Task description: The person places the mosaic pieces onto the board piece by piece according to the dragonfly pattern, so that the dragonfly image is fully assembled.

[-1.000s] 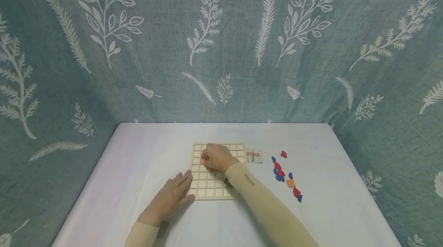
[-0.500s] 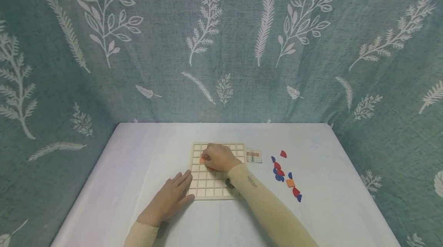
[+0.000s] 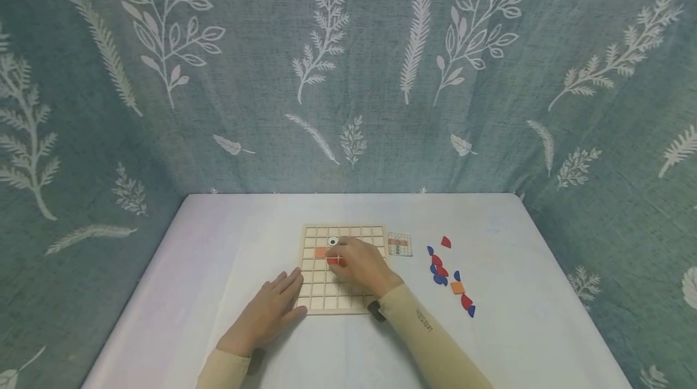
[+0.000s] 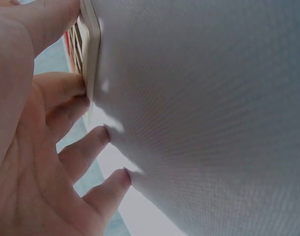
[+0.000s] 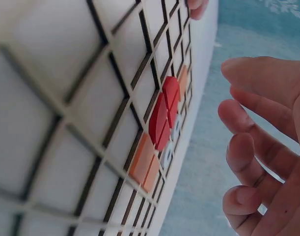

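My left hand (image 3: 267, 316) lies spread beside the gridded wooden board (image 3: 323, 303); in the left wrist view its thumb and fingertips touch the board's edge (image 4: 95, 46). Over the board's middle hovers my right hand (image 3: 363, 263), its fingers loosely bent and holding nothing in the right wrist view. Left of its fingertips is an orange square (image 3: 320, 252), with a white eye piece (image 3: 333, 241) above and red pieces (image 3: 332, 261) partly covered below. The right wrist view shows red pieces (image 5: 159, 120) grouped between orange ones (image 5: 140, 160), with two eye pieces (image 5: 167, 156) alongside.
A small pattern card (image 3: 400, 244) lies against the board's right side. Farther right are scattered red quarter pieces (image 3: 446, 242), blue pieces (image 3: 439, 280) and an orange square (image 3: 457, 288). Patterned cloth (image 3: 348, 74) stands behind the white table (image 3: 245, 225).
My right hand has drawn back to the right from the orange square, uncovering it, an eye piece and some red. Its pinched fingers have loosened. My left hand has stayed put.
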The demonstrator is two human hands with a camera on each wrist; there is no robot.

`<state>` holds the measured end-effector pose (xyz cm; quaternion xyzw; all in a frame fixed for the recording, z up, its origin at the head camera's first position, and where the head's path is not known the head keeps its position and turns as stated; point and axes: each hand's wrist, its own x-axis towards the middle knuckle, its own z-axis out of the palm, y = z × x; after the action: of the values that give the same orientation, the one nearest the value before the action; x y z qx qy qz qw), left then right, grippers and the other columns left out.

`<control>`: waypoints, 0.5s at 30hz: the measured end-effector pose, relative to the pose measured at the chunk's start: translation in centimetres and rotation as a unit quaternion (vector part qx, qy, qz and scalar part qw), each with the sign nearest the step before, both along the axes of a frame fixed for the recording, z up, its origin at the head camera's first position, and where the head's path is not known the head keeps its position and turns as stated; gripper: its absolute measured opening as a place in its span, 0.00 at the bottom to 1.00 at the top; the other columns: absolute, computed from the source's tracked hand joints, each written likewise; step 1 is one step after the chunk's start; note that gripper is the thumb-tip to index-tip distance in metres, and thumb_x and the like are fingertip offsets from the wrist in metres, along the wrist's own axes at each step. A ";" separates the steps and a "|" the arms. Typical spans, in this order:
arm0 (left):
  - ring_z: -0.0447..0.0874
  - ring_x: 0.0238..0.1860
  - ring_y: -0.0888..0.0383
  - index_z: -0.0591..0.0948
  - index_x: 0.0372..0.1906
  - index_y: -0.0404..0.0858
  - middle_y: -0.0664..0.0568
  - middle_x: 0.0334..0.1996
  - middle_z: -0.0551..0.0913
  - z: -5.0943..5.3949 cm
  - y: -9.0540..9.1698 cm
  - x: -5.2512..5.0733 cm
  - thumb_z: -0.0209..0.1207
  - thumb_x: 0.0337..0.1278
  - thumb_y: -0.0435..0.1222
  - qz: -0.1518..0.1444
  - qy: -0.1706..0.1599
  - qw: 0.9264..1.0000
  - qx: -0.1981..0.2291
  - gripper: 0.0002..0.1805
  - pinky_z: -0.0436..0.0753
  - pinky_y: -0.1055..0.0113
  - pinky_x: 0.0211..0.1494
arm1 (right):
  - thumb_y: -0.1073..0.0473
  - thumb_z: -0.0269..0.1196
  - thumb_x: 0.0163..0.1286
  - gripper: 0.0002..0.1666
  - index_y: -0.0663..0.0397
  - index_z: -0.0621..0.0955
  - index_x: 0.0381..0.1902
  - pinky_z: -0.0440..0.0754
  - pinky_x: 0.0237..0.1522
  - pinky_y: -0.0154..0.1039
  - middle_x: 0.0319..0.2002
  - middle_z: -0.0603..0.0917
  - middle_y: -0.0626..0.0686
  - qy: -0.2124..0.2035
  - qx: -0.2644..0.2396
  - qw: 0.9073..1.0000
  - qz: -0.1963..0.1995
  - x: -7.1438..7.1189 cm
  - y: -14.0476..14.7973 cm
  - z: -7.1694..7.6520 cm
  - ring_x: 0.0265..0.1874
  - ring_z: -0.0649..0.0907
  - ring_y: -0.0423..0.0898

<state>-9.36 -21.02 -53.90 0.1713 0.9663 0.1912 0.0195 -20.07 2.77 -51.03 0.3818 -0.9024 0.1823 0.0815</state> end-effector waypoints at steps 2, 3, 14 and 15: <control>0.61 0.74 0.37 0.67 0.75 0.33 0.43 0.77 0.62 0.0 0.0 0.0 0.59 0.70 0.51 0.001 0.000 1.000 0.001 0.38 0.62 0.35 0.74 | 0.53 0.70 0.67 0.12 0.44 0.89 0.47 0.85 0.35 0.32 0.44 0.87 0.46 0.007 -0.010 1.000 -0.009 0.9 0.9 0.0 0.38 0.85 0.40; 0.61 0.75 0.37 0.67 0.75 0.33 0.43 0.77 0.63 0.0 0.1 0.0 0.59 0.70 0.51 0.002 0.000 1.000 0.001 0.38 0.62 0.35 0.74 | 0.53 0.71 0.66 0.12 0.44 0.89 0.47 0.86 0.37 0.34 0.44 0.87 0.47 0.005 -0.015 1.000 -0.012 1.3 1.3 0.1 0.39 0.85 0.41; 0.61 0.74 0.36 0.67 0.74 0.33 0.42 0.76 0.63 0.0 0.2 0.0 0.61 0.69 0.49 -0.001 0.001 1.000 0.001 0.38 0.63 0.35 0.73 | 0.50 0.72 0.64 0.19 0.40 0.87 0.53 0.87 0.48 0.40 0.48 0.86 0.44 -0.015 -0.009 0.997 -0.075 4.4 7.1 -0.6 0.46 0.85 0.41; 0.61 0.74 0.36 0.67 0.74 0.32 0.41 0.76 0.63 0.1 0.3 0.0 0.61 0.69 0.49 -0.001 0.001 1.000 0.000 0.38 0.63 0.35 0.73 | 0.51 0.73 0.63 0.19 0.40 0.87 0.53 0.87 0.48 0.40 0.48 0.86 0.44 -0.014 -0.010 0.996 -0.083 4.6 7.7 -0.6 0.46 0.85 0.41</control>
<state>-9.41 -20.75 -53.82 0.1730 0.9660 0.1910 0.0185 -15.47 10.49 -51.67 0.3022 -0.9302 0.1891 0.0877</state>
